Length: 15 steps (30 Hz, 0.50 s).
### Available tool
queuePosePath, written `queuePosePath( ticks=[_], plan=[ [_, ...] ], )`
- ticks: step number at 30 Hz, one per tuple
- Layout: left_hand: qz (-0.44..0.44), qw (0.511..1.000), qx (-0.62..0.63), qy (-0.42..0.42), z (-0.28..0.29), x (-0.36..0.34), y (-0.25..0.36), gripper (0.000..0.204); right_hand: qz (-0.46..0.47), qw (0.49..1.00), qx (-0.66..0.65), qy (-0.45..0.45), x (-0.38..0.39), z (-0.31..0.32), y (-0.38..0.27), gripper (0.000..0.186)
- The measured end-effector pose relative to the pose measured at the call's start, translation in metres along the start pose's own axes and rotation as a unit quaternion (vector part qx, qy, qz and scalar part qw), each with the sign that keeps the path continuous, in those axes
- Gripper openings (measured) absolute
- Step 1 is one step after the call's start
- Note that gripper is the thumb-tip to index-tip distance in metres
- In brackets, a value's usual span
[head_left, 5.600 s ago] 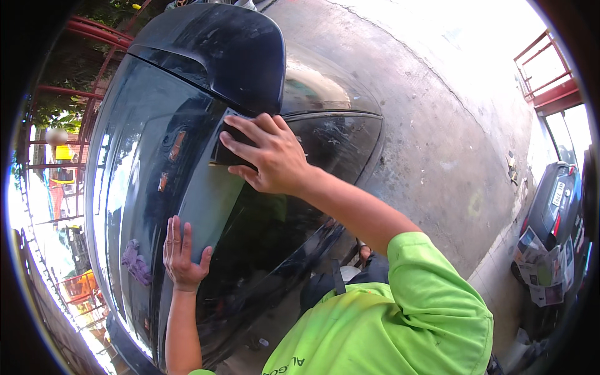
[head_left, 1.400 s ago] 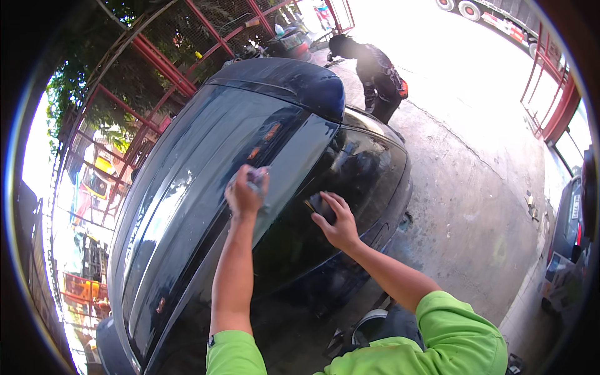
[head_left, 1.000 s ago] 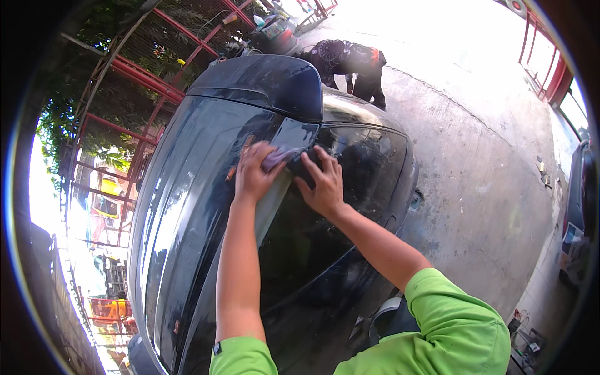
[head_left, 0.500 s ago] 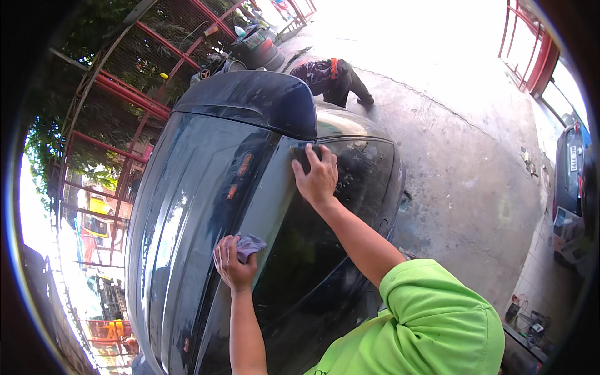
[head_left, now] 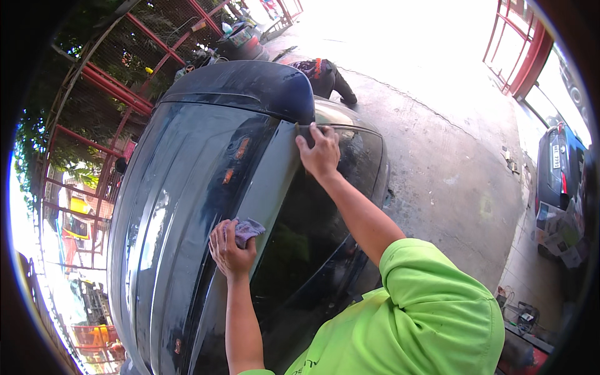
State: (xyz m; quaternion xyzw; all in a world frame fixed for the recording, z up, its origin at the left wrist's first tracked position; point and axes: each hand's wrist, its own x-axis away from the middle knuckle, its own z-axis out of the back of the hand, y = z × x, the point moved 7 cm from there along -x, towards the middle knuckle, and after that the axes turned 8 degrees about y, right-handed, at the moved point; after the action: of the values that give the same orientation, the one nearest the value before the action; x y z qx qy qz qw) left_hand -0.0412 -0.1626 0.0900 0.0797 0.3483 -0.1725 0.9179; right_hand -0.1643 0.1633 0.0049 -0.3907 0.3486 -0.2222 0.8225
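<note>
The dark car (head_left: 165, 181) lies beneath me, with a grey strip (head_left: 253, 206) beside its dark side window (head_left: 300, 231). My left hand (head_left: 230, 249) grips a crumpled purple cloth (head_left: 250, 231) on the lower part of that strip. Farther up, my right hand (head_left: 320, 151) is curled over a small dark pad (head_left: 305, 129), mostly hidden by the fingers, at the top of the strip beside the black rear spoiler (head_left: 269, 87).
A co-worker (head_left: 326, 81) bends down beyond the spoiler. Red mesh fencing (head_left: 119, 94) runs along the left, with stacked tyres (head_left: 244, 47) behind. A second car (head_left: 556, 169) with paper on it stands right, past the concrete floor (head_left: 450, 181).
Earlier my left hand lay open, apart from the cloth; later it held the cloth near my right hand, then moved down the strip. My right hand stays high. The co-worker has bent lower.
</note>
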Motion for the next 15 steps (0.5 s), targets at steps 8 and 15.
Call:
queuePosePath(
  ticks=[8,15],
  plan=[
    [0.003,1.0,0.005,0.003,0.001,0.002,-0.002,0.049,-0.003,0.999,0.044,-0.015,-0.002,-0.002,-0.007,0.062],
    [0.008,1.0,0.004,0.001,0.004,0.002,0.0,0.049,-0.026,1.0,-0.002,0.001,-0.005,-0.002,-0.01,0.06]
  ],
)
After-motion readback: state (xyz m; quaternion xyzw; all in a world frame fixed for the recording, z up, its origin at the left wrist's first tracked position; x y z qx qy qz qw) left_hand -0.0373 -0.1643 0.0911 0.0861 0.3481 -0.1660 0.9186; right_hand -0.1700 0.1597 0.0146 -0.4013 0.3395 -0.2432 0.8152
